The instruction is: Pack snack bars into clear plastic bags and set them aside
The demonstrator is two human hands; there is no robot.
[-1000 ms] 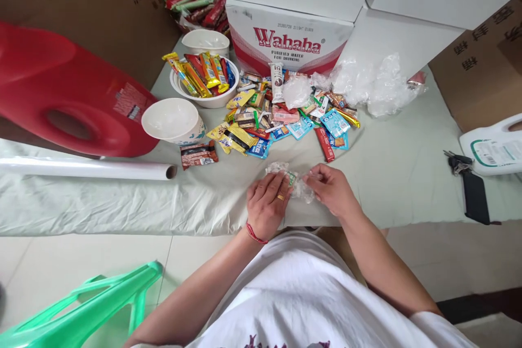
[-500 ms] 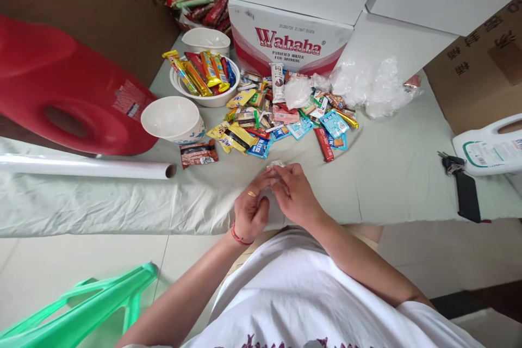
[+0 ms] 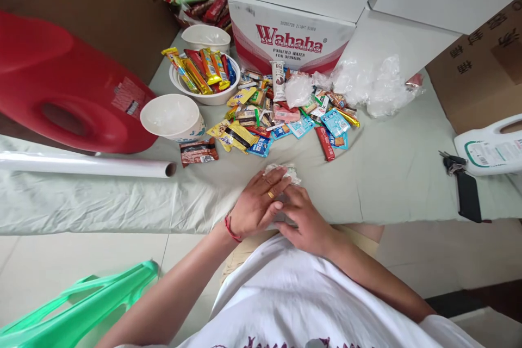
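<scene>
A crumpled piece of clear plastic (image 3: 292,173) lies on the cloth-covered table near its front edge. My left hand (image 3: 260,198), with a ring and a red bracelet, rests over it with fingers stretched out across the plastic. Against it from the right comes my right hand (image 3: 308,218), thumb and fingers apart, its fingertips partly hidden under the left one. Whatever lies beneath the palms is out of sight. Just beyond is a pile of small wrapped snacks (image 3: 281,114), with a brown snack packet (image 3: 199,153) and a red packet (image 3: 325,144) at its edges.
Left: a bowl of snack bars (image 3: 220,99), an upright paper bowl (image 3: 173,117), a red jug (image 3: 81,76) and a white film roll (image 3: 85,166). Behind: a Wahaha carton (image 3: 291,38) and crumpled plastic bags (image 3: 379,87). Right: keys with a black case (image 3: 468,196) and a white bottle (image 3: 493,147).
My hands have flattened and spread from their earlier bunched pose, and more of the crumpled plastic shows beyond the fingertips. My right hand has shifted slightly toward me. The snacks stay put.
</scene>
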